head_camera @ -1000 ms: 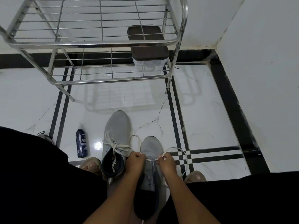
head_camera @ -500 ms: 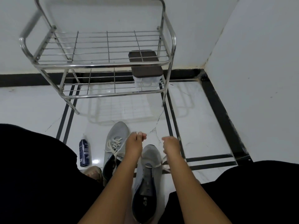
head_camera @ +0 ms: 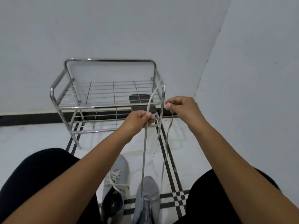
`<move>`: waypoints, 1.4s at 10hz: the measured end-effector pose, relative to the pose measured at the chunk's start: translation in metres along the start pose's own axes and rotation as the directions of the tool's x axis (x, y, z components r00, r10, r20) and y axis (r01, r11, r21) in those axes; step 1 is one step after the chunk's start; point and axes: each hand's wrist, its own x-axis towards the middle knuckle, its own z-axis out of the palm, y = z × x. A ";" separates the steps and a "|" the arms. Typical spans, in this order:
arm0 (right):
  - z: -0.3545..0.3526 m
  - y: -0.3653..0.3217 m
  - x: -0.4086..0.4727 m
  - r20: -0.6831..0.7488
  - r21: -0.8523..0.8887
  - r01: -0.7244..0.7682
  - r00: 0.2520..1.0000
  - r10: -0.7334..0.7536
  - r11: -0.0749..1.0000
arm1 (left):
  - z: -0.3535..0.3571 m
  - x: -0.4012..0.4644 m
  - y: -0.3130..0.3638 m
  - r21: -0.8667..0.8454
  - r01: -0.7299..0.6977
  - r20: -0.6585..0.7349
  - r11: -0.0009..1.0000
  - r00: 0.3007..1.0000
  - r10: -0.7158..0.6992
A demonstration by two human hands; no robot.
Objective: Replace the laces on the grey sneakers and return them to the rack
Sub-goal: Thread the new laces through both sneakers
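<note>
We hold both lace [head_camera: 143, 156] ends high, likely evening them. Left hand [head_camera: 139, 119] and right hand [head_camera: 181, 106] each pinch one end above the right shoe [head_camera: 148, 198].

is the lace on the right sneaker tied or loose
Loose. Both ends of the lace run up from the right sneaker to the left hand and right hand, unknotted.

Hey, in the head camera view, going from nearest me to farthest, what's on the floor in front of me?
Right sneaker with the lace pulled up from it → left sneaker, already laced → metal rack → white wall.
</note>
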 end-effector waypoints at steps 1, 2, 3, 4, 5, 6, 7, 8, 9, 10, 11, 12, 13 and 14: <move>-0.011 -0.017 0.005 -0.042 0.142 0.046 0.998 -0.040 0.989 | -0.010 0.000 0.025 -0.029 -0.070 0.004 0.997 0.998 0.070; -0.011 -0.034 0.008 -0.092 0.257 0.111 0.992 -0.090 0.960 | -0.016 -0.003 0.044 -0.150 -0.142 -0.037 0.978 0.990 0.138; -0.011 -0.048 0.005 -0.119 0.267 0.179 0.981 -0.152 0.947 | -0.013 -0.007 0.051 -0.177 -0.186 -0.088 0.966 0.981 0.172; -0.012 -0.059 -0.001 -0.127 0.273 0.226 0.972 -0.198 0.935 | -0.010 -0.010 0.062 -0.229 -0.207 -0.136 0.951 0.974 0.179; -0.014 -0.069 -0.007 -0.131 0.255 0.260 0.964 -0.233 0.931 | -0.010 -0.016 0.074 -0.301 -0.235 -0.146 0.924 0.969 0.199; -0.014 -0.076 -0.012 -0.123 0.229 0.270 0.961 -0.247 0.935 | -0.010 -0.023 0.081 -0.327 -0.268 -0.150 0.906 0.962 0.230; -0.015 -0.083 -0.019 -0.110 0.242 0.280 0.959 -0.261 0.929 | -0.010 -0.030 0.088 -0.307 -0.314 -0.163 0.899 0.948 0.275; -0.016 -0.087 -0.024 -0.104 0.277 0.275 0.961 -0.256 0.921 | -0.010 -0.035 0.092 -0.298 -0.316 -0.147 0.901 0.947 0.284; -0.017 -0.089 -0.028 -0.099 0.319 0.258 0.966 -0.239 0.912 | -0.012 -0.038 0.093 -0.302 -0.307 -0.125 0.903 0.951 0.282; -0.012 -0.079 -0.020 -0.138 0.392 0.171 0.982 -0.126 0.904 | -0.011 -0.035 0.087 -0.231 -0.297 -0.185 0.927 0.948 0.258; 0.009 -0.037 -0.006 -0.235 0.394 0.002 0.967 0.098 0.919 | -0.005 -0.025 0.048 -0.057 -0.200 -0.222 0.978 0.958 0.183; 0.046 0.030 -0.007 -0.256 0.262 -0.308 0.892 0.374 0.915 | 0.013 -0.021 -0.026 0.177 0.041 -0.224 0.983 0.975 -0.001; 0.092 0.116 -0.043 -0.133 0.000 -0.580 0.808 0.575 0.815 | 0.034 -0.035 -0.106 0.415 0.244 -0.215 0.877 0.962 -0.166; 0.137 0.183 -0.103 0.028 0.093 -0.793 0.606 0.795 0.602 | 0.053 -0.054 -0.178 0.549 0.400 -0.166 0.734 0.913 -0.373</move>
